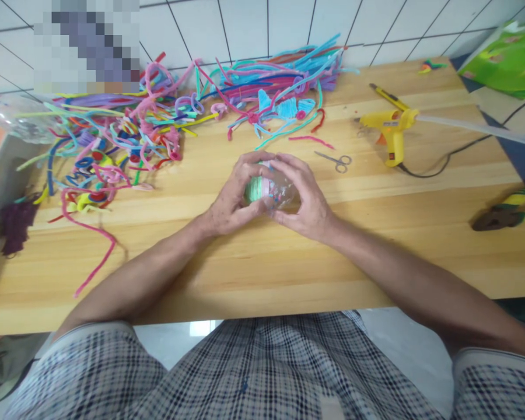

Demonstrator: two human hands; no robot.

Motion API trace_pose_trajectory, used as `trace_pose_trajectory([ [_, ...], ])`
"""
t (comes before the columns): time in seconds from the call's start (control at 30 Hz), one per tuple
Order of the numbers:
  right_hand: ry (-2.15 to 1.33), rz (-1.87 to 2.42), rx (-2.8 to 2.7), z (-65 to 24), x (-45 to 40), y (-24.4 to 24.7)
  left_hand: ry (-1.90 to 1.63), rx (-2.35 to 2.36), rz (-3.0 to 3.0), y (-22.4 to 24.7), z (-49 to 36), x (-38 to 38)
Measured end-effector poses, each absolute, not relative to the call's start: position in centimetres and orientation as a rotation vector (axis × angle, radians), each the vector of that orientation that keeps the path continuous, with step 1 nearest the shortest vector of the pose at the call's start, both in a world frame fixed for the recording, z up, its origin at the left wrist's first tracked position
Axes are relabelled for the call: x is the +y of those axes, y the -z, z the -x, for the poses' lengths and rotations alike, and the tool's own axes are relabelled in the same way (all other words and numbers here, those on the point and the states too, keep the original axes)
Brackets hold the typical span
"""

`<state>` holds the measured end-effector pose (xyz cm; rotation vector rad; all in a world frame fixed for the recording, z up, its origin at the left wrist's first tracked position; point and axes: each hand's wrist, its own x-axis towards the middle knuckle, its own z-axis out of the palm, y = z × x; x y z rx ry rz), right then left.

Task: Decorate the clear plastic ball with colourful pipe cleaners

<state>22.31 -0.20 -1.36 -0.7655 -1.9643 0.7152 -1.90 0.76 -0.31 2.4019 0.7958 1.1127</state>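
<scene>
Between my two hands lies a clear plastic bottle piece (pixel 284 195), held just over the table's middle. Bands of green and pale pink fuzzy material wrap its left part, and its right part is bare see-through plastic. My left hand (pixel 240 195) curls around the green side, thumb in front and fingers over the top. My right hand (pixel 308 201) closes around the clear end. The fingers cover much of the piece, so its full shape is hidden. Small scissors (pixel 335 160) lie to the right of my right hand, and a red pipe cleaner (pixel 311 140) lies behind it.
Tangled pipe cleaners (pixel 126 140) cover the left of the wooden table (pixel 262 274); a bundle of pipe cleaners (pixel 284 76) lies at the back. A yellow glue gun (pixel 391 134) with a cord, a utility knife (pixel 387 96) and pliers (pixel 503 216) are at right.
</scene>
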Motion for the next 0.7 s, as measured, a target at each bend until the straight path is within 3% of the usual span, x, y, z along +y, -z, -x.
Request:
trace_pose_trajectory([
  [0.7, -0.702, 0.813, -1.981, -22.2, -0.5, 1.0, -1.115, 0.812, -2.263, -0.9, 1.2, 0.0],
])
